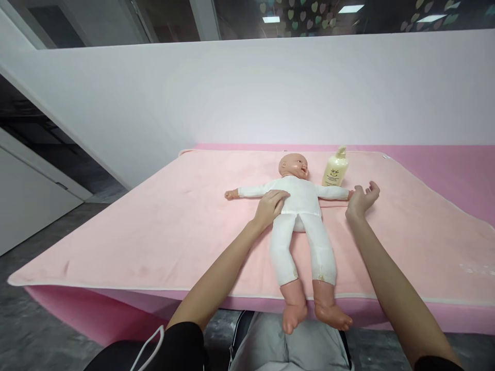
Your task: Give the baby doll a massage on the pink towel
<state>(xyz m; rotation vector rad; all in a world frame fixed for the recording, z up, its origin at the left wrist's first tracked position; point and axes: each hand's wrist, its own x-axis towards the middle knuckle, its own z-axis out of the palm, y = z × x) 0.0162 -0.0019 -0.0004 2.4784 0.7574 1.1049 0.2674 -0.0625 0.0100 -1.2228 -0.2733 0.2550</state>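
Observation:
A baby doll (299, 198) with a white cloth body lies on its back on a pink blanket (185, 221). Its head is turned to the right, its arms are stretched out sideways, and its feet hang past the front edge. My left hand (271, 206) rests flat on the side of the doll's torso, fingers out straight. Beside the doll's hand at the right is my right hand (361, 201), palm turned up, with loosely bent fingers apart and nothing seen in them. It seems to touch the doll's fingers. A pale yellow pump bottle (335, 169) stands behind that doll arm.
The blanket covers a pink table or mat (456, 175), whose surface shows at the right and back. A white wall (247, 93) rises behind it, with windows above. Grey floor (23, 309) lies at the left. My lap (290, 340) is close to the front edge.

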